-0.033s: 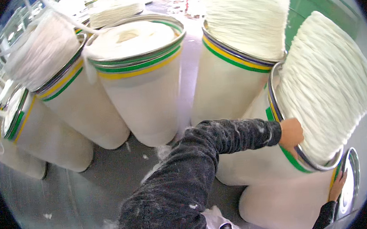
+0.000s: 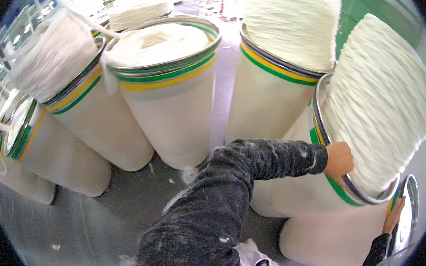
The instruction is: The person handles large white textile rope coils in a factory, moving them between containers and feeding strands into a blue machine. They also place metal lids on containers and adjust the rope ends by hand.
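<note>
My left hand (image 2: 340,159) is closed over the metal rim of a tall white sliver can (image 2: 299,194) with green, yellow and dark bands. Thick coils of white sliver (image 2: 379,98) rise high above that can's mouth, right beside my fingers. Lower right, my right hand (image 2: 394,215) grasps the rim of a second white can (image 2: 334,239), which leans or lies close under the first. Its fingers curl over the banded edge, partly hidden. The inside of this second can looks bright, and its contents cannot be made out.
Behind the left-hand can stands another full can (image 2: 266,103) heaped with sliver. A can (image 2: 166,117) with a lower coil is at the middle, and several more stand at left. Fibre tufts (image 2: 55,247) lie on the dark floor (image 2: 94,224). A green wall (image 2: 359,6) is far right.
The view has shifted slightly, so the cans at left and middle appear a little further right. Both hands keep their hold on the same rims.
</note>
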A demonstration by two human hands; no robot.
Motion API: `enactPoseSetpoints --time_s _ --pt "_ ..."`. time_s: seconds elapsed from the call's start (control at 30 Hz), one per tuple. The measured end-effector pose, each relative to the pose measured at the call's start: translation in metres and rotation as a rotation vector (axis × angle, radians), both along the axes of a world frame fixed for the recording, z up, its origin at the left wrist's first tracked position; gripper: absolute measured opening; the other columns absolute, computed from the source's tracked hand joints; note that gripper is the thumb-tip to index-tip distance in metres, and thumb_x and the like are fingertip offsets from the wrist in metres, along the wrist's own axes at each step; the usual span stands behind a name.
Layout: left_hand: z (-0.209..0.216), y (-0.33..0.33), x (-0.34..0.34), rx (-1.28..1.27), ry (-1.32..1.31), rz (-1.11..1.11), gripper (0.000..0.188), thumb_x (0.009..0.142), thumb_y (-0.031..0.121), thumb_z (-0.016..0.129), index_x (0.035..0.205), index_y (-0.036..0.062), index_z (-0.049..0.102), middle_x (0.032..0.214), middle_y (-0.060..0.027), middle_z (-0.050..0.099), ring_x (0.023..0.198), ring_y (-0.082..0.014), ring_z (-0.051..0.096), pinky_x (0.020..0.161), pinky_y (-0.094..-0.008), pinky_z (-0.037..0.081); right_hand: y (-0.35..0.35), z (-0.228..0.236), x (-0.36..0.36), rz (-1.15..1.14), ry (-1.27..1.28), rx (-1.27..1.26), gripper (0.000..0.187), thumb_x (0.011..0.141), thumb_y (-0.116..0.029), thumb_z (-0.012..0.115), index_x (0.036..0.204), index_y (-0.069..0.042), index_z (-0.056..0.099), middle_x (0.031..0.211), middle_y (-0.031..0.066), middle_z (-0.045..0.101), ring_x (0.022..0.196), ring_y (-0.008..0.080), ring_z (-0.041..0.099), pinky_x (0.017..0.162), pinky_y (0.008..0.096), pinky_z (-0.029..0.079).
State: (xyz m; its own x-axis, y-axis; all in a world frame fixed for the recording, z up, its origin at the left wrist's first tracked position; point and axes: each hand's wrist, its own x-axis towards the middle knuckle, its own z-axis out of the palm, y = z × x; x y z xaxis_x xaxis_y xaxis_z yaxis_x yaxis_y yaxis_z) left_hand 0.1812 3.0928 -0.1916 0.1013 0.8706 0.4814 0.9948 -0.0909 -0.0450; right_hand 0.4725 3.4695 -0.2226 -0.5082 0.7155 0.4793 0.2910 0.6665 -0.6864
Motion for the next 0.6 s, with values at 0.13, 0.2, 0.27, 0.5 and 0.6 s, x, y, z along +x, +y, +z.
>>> enactPoseSetpoints --time_s 0.13,0.2,0.27,0.5,0.6 --pt "0.003 -0.066 0.034 -0.003 -0.046 -0.046 0.058 0.067 0.063 0.070 0.065 0.0047 0.067 0.061 -0.0136 0.064 0.063 -0.0320 0.066 0.059 -0.0405 0.051 0.045 -0.021 -0.043 0.301 0.376 -0.495 0.068 0.100 -0.052 0.033 0.149 -0.004 0.028 0.150 0.0146 0.034 0.135 0.0273 0.038 0.112 0.0366 0.027" --pt "0.007 -0.101 0.052 -0.025 -0.030 0.001 0.056 0.066 0.061 0.071 0.065 0.0052 0.067 0.062 -0.0124 0.064 0.063 -0.0312 0.066 0.058 -0.0407 0.050 0.037 -0.022 -0.053 0.387 0.410 -0.750 0.073 0.099 -0.058 0.031 0.148 -0.004 0.030 0.149 0.0149 0.036 0.132 0.0269 0.040 0.111 0.0362 0.030" --pt "0.006 -0.139 0.069 -0.058 -0.030 0.034 0.055 0.065 0.061 0.072 0.065 0.0059 0.067 0.062 -0.0108 0.065 0.064 -0.0304 0.066 0.058 -0.0409 0.050 -0.004 -0.018 -0.044 0.371 0.476 -0.773 0.069 0.100 -0.055 0.032 0.146 -0.003 0.033 0.147 0.0151 0.037 0.132 0.0262 0.040 0.111 0.0356 0.029" --pt "-0.011 -0.239 0.144 0.004 -0.007 0.186 0.055 0.065 0.064 0.070 0.067 0.0092 0.064 0.063 -0.0078 0.063 0.067 -0.0283 0.066 0.061 -0.0400 0.049 -0.226 0.028 -0.004 0.313 0.130 -0.221 0.063 0.099 -0.045 0.041 0.144 -0.002 0.035 0.144 0.0205 0.040 0.130 0.0351 0.039 0.111 0.0435 0.027" --pt "-0.019 -0.276 0.195 -0.083 -0.047 0.306 0.054 0.067 0.060 0.071 0.071 0.0069 0.062 0.065 -0.0086 0.063 0.065 -0.0302 0.065 0.061 -0.0404 0.049 -0.269 0.039 0.005 0.306 -0.074 0.111 0.056 0.100 -0.037 0.043 0.140 0.001 0.039 0.139 0.0227 0.044 0.126 0.0372 0.042 0.108 0.0451 0.030"
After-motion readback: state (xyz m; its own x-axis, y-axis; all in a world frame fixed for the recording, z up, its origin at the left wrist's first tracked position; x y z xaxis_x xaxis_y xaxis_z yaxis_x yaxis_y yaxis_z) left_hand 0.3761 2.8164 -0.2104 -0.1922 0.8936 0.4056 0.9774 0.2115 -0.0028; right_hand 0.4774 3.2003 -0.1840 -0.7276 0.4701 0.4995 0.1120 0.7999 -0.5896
